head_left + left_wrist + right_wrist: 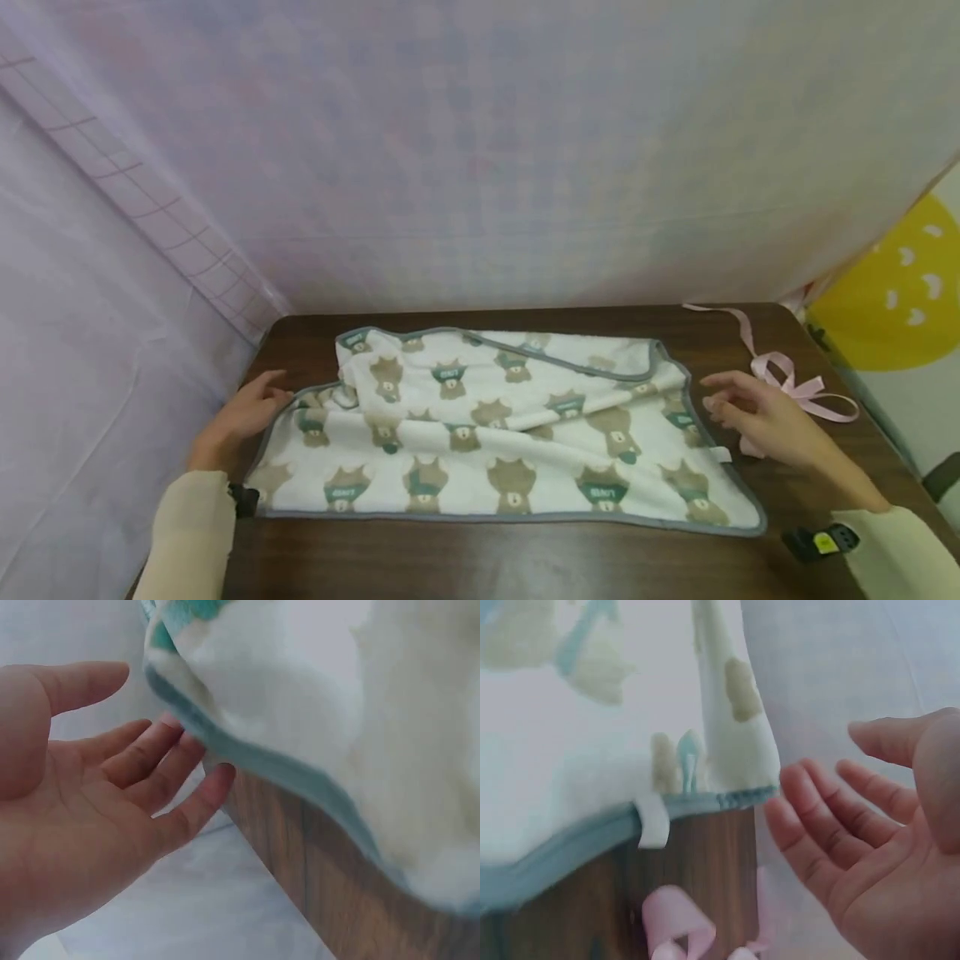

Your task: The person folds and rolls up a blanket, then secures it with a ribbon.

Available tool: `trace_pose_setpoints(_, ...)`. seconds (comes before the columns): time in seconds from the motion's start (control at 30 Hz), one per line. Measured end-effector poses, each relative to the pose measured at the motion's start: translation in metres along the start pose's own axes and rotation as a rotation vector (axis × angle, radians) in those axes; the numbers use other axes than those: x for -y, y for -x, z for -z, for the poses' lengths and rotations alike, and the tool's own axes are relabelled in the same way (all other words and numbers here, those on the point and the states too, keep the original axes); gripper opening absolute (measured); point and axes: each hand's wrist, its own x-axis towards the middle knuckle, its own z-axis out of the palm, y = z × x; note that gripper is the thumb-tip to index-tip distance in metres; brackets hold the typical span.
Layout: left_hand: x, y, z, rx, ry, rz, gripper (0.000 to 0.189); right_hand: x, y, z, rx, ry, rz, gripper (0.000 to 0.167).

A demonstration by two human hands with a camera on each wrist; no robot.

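A white blanket (487, 450) printed with brown bears in green lies spread on the brown table, edged in grey-green binding. Its far part is folded over and wrinkled, and a small white tag (721, 454) sticks out at the right side. My left hand (251, 408) is at the blanket's left edge; in the left wrist view its loosely extended fingers (187, 817) reach the binding, and I cannot tell if they touch it. On the other side my right hand (765, 417) hovers beside the right edge, thumb apart from the relaxed fingers, holding nothing.
A pink ribbon (810, 390) lies in loops on the table's right side, partly behind my right hand. Pale curtains (480, 167) hang behind the table (495, 558) and on the left. A yellow round shape (892, 292) shows at the far right.
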Motion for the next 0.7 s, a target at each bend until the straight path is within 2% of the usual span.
trace_pose_setpoints(0.23, -0.014, -0.017, -0.003, -0.014, 0.028, -0.013, 0.057, -0.002, -0.036, -0.01, -0.085, -0.038, -0.072, 0.026)
trace_pose_setpoints(0.37, -0.021, -0.028, -0.007, -0.003, 0.07, 0.005, 0.061, -0.001, -0.058, -0.022, -0.115, -0.059, -0.017, 0.026)
trace_pose_setpoints(0.5, -0.025, -0.04, -0.013, 0.017, 0.104, 0.032, 0.064, -0.003, -0.076, -0.034, -0.088, -0.066, 0.038, 0.03)
trace_pose_setpoints(0.7, -0.022, -0.054, -0.021, 0.048, 0.096, 0.079, 0.067, -0.012, -0.094, -0.049, 0.023, -0.058, 0.018, 0.039)
